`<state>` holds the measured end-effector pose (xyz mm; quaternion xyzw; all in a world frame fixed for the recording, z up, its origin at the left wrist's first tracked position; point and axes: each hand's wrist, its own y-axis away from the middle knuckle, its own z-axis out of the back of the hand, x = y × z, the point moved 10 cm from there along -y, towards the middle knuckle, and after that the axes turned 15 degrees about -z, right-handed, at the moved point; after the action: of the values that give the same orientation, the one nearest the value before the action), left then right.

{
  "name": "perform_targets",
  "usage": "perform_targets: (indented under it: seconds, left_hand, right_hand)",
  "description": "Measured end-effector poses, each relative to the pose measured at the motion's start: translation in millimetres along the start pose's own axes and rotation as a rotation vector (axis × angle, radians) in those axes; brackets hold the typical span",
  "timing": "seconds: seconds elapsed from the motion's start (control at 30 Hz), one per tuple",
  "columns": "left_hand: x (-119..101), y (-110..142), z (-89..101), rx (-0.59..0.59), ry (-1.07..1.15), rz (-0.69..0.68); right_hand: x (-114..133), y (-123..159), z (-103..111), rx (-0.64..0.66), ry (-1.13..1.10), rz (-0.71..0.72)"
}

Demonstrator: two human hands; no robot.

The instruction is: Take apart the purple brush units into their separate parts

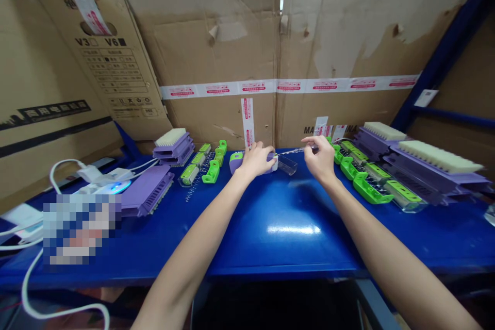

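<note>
Near the back middle of the table, my left hand [257,160] is closed over a purple housing with a green end [235,162], pressing it on the table. Its white right end shows past my fingers. My right hand [320,159] grips what looks like a screwdriver [291,151]; its thin metal shaft points left and its tip reaches the housing's right end. A clear plastic piece [288,166] juts from beside that end, under the shaft. My fingers hide most of the housing and the tool's handle.
Green clips [212,171], green-topped clear cases [189,174] and springs [188,195] lie left; similar green clips [367,191] line the right. Purple brush bodies with pale bristles [441,156] stand at both sides. White cables [29,289] and plugs occupy the left. Cardboard [216,62] walls the back.
</note>
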<state>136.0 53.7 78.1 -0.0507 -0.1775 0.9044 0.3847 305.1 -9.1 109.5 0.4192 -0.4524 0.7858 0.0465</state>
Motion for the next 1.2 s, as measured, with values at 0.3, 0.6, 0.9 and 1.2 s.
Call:
perform_targets:
  seconds: [0.3,0.6,0.9,1.2]
  left_hand:
    - [1,-3,-1.0,0.003,0.006,0.001]
    - [4,-3,-3.2,0.004,0.023,0.007]
    - [3,-7,-4.6,-0.013,0.066,-0.050]
    - [5,-7,-7.4,-0.004,0.021,-0.032]
  right_hand:
    - [3,1,-2,0.019,0.047,0.020]
    - [-2,-5,-17,0.219,0.193,0.078]
    - [-22,9,-51,0.563,0.325,-0.017]
    - [-36,21,-68,0.773,0.306,-0.085]
